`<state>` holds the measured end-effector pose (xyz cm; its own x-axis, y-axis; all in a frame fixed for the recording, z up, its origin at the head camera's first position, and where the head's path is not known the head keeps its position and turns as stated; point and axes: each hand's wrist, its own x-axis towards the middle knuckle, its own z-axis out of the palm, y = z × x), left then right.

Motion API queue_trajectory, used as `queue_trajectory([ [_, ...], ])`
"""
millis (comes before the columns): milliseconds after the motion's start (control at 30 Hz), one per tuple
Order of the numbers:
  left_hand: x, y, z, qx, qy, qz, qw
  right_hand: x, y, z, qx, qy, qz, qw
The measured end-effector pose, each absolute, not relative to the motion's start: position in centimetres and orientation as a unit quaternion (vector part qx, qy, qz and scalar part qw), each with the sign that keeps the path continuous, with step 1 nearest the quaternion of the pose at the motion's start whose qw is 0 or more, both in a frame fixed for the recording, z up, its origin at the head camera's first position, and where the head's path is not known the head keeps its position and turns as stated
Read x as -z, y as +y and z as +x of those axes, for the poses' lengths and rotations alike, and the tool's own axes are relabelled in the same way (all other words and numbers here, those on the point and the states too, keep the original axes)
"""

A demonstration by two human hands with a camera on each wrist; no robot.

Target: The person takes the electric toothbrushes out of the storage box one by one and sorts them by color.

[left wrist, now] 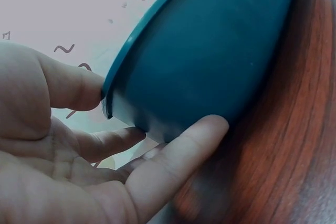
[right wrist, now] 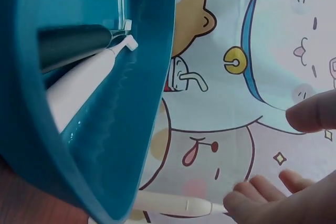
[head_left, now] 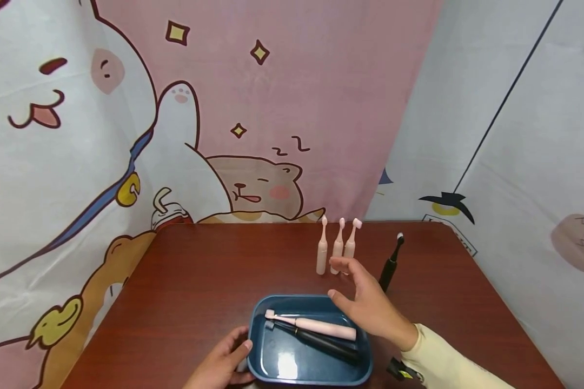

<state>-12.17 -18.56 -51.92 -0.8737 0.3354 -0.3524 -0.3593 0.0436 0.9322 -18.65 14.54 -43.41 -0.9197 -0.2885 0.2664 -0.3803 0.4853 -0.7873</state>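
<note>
A blue tray [head_left: 272, 356] sits near the table's front edge. Inside it, a pale pink electric toothbrush [head_left: 326, 328] and a black electric toothbrush [head_left: 321, 343] lie side by side, heads to the left. My left hand [head_left: 219, 361] holds the tray's left end; in the left wrist view its thumb meets the rim and its fingers lie against the outer wall [left wrist: 210, 51]. My right hand [head_left: 375, 305] hovers over the tray's back right corner, fingers extended, nothing in its grasp. Its fingertips overlap the upright pale toothbrushes in the head view; contact cannot be told.
Behind the tray stand three pale electric toothbrushes, the leftmost [head_left: 322, 256] apart from the other two. A black electric toothbrush [head_left: 390, 265] stands to their right, partly hidden by my right hand. A cartoon-printed cloth [head_left: 345, 108] hangs behind the brown table [head_left: 214, 259].
</note>
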Motion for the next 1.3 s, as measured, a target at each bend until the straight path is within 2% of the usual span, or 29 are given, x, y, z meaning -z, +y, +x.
queue_trajectory([
  [333,52.2,-18.6,-12.2,-0.687,0.684,-0.014,0.247,43.3,13.3,-18.2,-0.452,-0.864,0.217,-0.042],
  [700,52.3,-18.6,-12.3,-0.692,0.679,-0.014,0.246,43.7,12.6,-18.3,-0.379,-0.861,0.309,-0.140],
  [1000,52.1,-18.5,-12.4,-0.692,0.677,-0.023,0.250,44.5,12.3,-19.1,-0.343,-0.846,0.324,-0.247],
  [1167,52.2,-18.6,-12.2,-0.695,0.676,-0.015,0.246,45.4,12.2,-19.4,-0.328,-0.836,0.342,-0.276],
  [1300,52.1,-18.6,-12.2,-0.694,0.676,-0.016,0.246,45.9,11.9,-19.7,-0.316,-0.835,0.354,-0.279],
])
